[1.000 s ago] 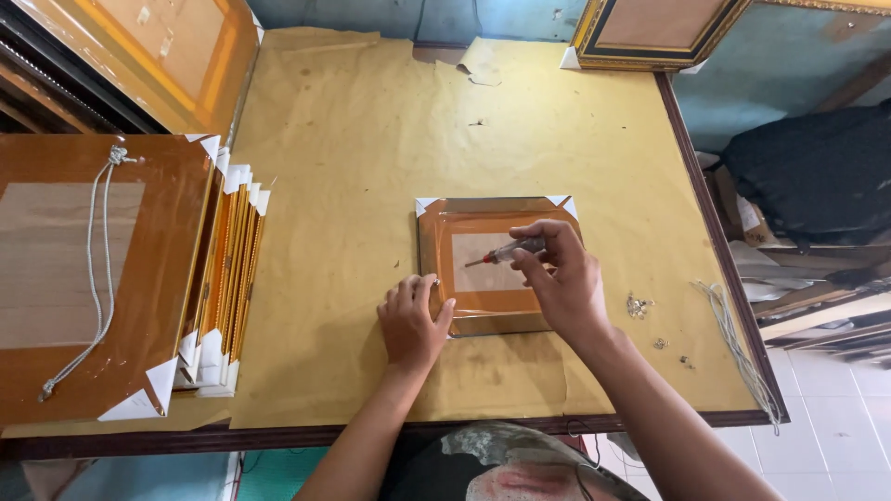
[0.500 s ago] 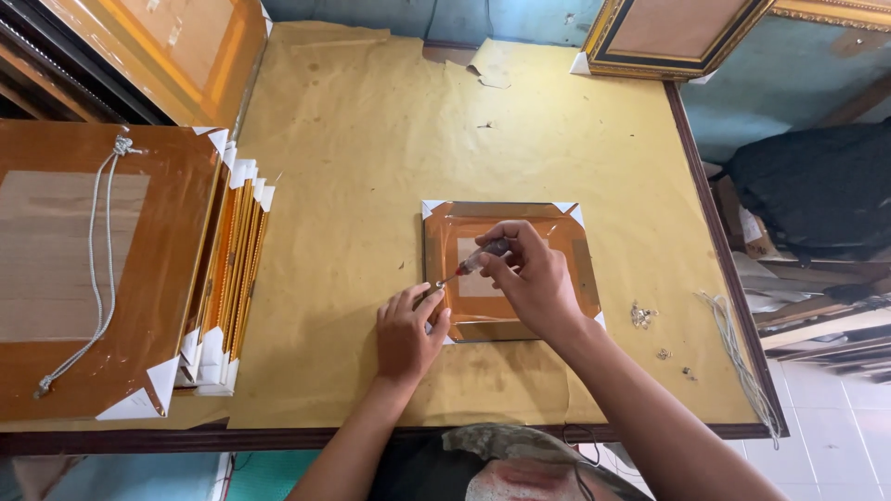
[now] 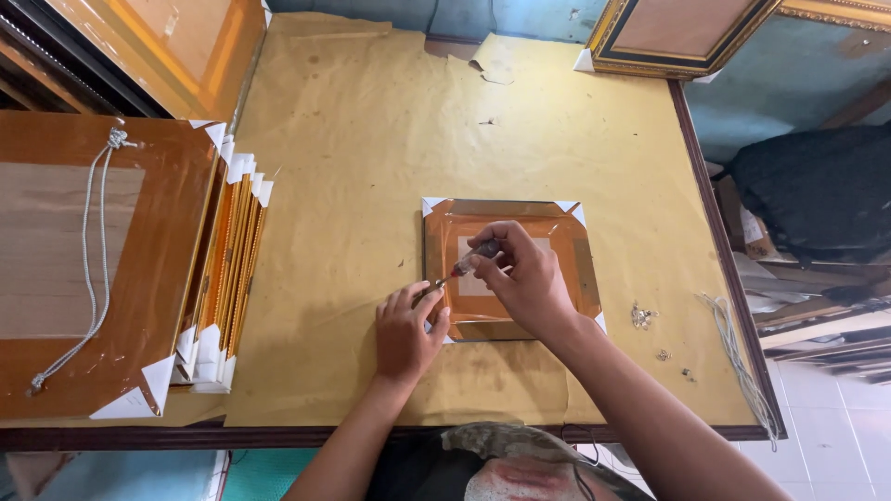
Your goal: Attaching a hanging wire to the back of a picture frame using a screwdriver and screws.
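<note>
So you've got a small picture frame [image 3: 520, 269] lying face down in the middle of the table [image 3: 353, 186], which is covered in yellowish-brown paper. It's wrapped in shiny orange-brown film and has white protectors on its corners.

Your right hand [image 3: 524, 278] is over the frame's back, fingers curled tight around a little screwdriver [image 3: 469, 263] with a clear handle. Its tip points left and toward you, down at the frame's left edge. Your left hand [image 3: 406, 332] rests on the table at the frame's near left corner, fingers mostly closed with the tips pinched up against the frame edge right where the screwdriver tip lands. I can't tell if there's something tiny held between those fingertips.

Off to the left there's a stack of frames [image 3: 227, 269] standing on edge, and a bigger frame [image 3: 93, 260] lying on its face with a grey hanging cord [image 3: 93, 241] across its back. A few small metal bits [image 3: 642, 317] sit on the paper just right of the small frame, and a loose bundle of cord [image 3: 738, 348] lies near the table's right edge. A gold and black frame [image 3: 677, 32] sits at the far right corner.
</note>
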